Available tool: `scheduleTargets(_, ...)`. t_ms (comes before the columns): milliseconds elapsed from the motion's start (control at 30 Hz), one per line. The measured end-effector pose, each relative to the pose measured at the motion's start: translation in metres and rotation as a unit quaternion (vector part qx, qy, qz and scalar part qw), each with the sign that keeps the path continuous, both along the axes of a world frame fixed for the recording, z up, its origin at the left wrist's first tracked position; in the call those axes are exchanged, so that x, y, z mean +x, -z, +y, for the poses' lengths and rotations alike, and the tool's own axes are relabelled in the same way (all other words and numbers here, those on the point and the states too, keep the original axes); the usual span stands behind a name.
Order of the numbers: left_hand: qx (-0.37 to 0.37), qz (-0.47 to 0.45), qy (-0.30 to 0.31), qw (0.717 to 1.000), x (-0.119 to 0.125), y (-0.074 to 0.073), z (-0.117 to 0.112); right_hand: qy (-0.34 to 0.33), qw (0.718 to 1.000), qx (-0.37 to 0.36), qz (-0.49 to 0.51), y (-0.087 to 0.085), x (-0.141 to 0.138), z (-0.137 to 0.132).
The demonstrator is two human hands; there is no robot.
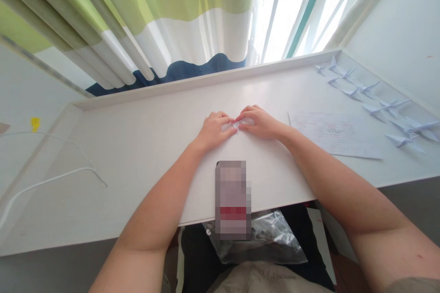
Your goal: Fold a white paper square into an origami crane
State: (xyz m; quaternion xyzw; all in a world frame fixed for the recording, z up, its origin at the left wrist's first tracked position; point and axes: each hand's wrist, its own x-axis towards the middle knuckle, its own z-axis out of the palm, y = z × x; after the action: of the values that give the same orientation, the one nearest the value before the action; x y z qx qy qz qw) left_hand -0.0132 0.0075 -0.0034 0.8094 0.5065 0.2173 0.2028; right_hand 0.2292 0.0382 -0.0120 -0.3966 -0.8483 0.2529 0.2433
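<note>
Near the middle of the white desk, my left hand [216,131] and my right hand [258,122] meet fingertip to fingertip. Between them they pinch a small piece of folded white paper [236,125], mostly covered by my fingers. Thumbs are on the near side, index fingers on the far side. Both wrists rest low over the desk top [154,155]. To the right of my right forearm lies a lined sheet of paper [337,135] with writing on it.
Several folded white paper cranes [385,109] stand along the desk's right side. A phone-like object [233,199], blurred out, is at the front edge above a clear plastic bag [271,238] on my lap. A white cable [58,177] crosses the left end. Curtains [165,23] hang behind.
</note>
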Motion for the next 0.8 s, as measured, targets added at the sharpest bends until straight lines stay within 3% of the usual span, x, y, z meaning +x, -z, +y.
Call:
scheduleTargets(333,-0.008,-0.062,-0.001,0.998,-0.001,-0.004,-0.001,0.008,0.999,-0.009,0.032,-0.010,-0.002,-0.005)
scheduleTargets(800,-0.036,-0.032,-0.057,0.997,0.010,-0.010,-0.006,0.052,0.997,0.023,-0.053,-0.004,-0.010,-0.008)
